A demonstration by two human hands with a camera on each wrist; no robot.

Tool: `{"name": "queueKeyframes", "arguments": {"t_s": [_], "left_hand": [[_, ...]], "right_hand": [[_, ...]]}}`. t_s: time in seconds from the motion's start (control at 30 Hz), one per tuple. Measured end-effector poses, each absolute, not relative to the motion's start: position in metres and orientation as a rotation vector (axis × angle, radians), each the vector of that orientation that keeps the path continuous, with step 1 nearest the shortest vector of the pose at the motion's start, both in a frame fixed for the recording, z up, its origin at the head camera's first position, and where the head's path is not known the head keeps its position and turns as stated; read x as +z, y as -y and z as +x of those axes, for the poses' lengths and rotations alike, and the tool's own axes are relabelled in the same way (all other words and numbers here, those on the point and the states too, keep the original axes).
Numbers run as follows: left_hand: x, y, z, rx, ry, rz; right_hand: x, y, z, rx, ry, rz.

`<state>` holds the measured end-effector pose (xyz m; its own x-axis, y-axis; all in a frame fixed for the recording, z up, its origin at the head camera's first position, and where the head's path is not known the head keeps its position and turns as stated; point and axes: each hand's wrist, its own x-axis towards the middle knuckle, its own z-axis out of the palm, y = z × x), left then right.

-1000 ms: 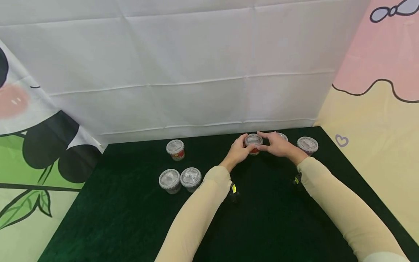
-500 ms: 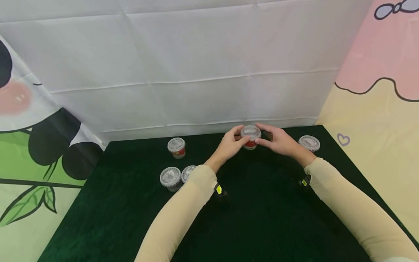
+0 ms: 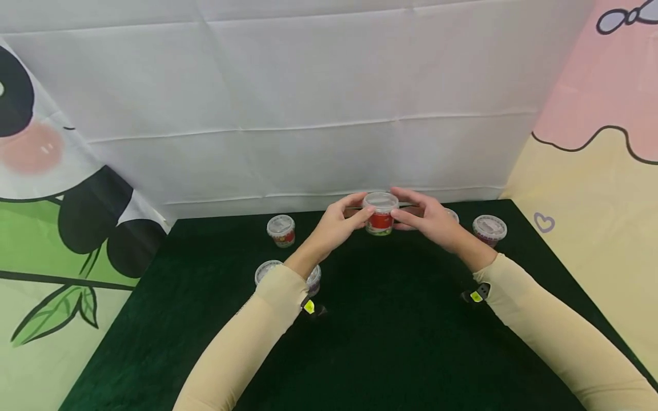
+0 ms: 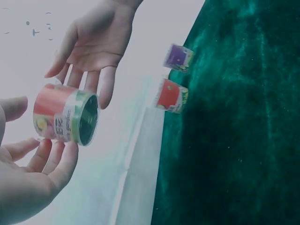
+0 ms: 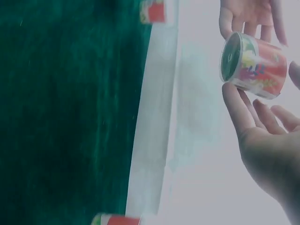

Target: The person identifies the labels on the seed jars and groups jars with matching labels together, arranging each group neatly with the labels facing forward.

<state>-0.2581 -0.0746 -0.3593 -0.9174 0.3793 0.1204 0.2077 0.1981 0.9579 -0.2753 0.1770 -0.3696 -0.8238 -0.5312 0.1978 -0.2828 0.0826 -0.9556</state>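
Note:
A small round plastic tub (image 3: 381,221) with a clear lid and red label is held between both hands above the table's far edge. My left hand (image 3: 331,228) grips its left side, thumb toward the front. My right hand (image 3: 436,227) grips the right side. In the left wrist view, the tub (image 4: 63,115) shows its clear base, and fingers of both hands touch its wall. The right wrist view shows the same tub (image 5: 258,65) with colourful fruit print. Behind the right hand, another tub's lid (image 3: 453,214) is mostly hidden.
On the dark green tabletop (image 3: 385,342), one tub (image 3: 281,230) stands at the back left and another (image 3: 490,228) at the back right. Two more, a tub (image 3: 266,267) and its neighbour (image 3: 314,279), are partly covered by the left arm. A white cloth (image 3: 308,103) hangs behind.
Both hands have lifted the tub off the table and carried it left, so its red label shows more. The left forearm now covers part of the two front-left tubs.

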Motion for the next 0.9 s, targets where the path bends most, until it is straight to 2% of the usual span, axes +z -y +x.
{"name": "queueKeyframes", "arguments": {"t_s": [0.47,0.9], "left_hand": [[-0.372,0.111,-0.237,1.892,-2.076,0.386],[-0.379,0.121,-0.235,1.904,-2.011,0.365]], "right_hand": [[-0.371,-0.133,-0.243,-1.987,-1.778,-0.418],[-0.372,-0.125,-0.240,-1.997,-1.687,-0.364]]}}
